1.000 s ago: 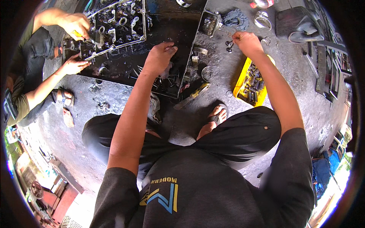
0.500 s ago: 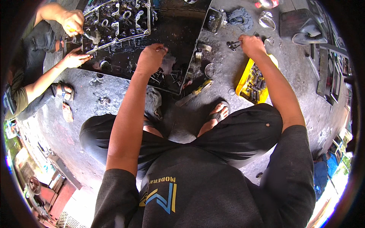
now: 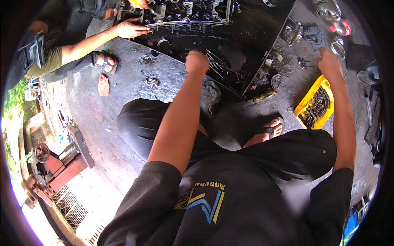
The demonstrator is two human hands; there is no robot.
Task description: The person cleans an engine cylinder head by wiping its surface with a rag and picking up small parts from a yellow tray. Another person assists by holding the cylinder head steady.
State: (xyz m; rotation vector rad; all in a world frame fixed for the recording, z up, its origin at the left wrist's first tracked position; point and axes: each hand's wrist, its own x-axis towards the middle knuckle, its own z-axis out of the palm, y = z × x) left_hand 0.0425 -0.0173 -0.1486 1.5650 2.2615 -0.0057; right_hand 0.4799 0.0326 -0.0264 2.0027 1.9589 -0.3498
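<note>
My left hand (image 3: 197,61) is closed in a fist over the near edge of a black, oily tray (image 3: 176,51). Beside it, several thin metal valves (image 3: 215,64) lie in the tray; whatever the fist may hold is hidden. At the right, my right hand (image 3: 329,64) has its fingers curled together, just right of a few small dark metal parts (image 3: 304,62) on the floor. Nothing can be made out in its grasp. Below this hand is a yellow container (image 3: 303,107) with several coil springs (image 3: 318,102) in it.
A co-worker's hand (image 3: 131,28) rests by the cylinder head (image 3: 186,21) on the tray, with another partly cut off above. A tool with a yellow handle (image 3: 264,96) and a grey rag (image 3: 210,95) lie near my feet. A bottle (image 3: 341,28) and metal rings stand far right.
The view has swung left, so the scene sits farther right. My left hand has moved to the left of the valves. My right hand's fingertips have come away from the small dark parts.
</note>
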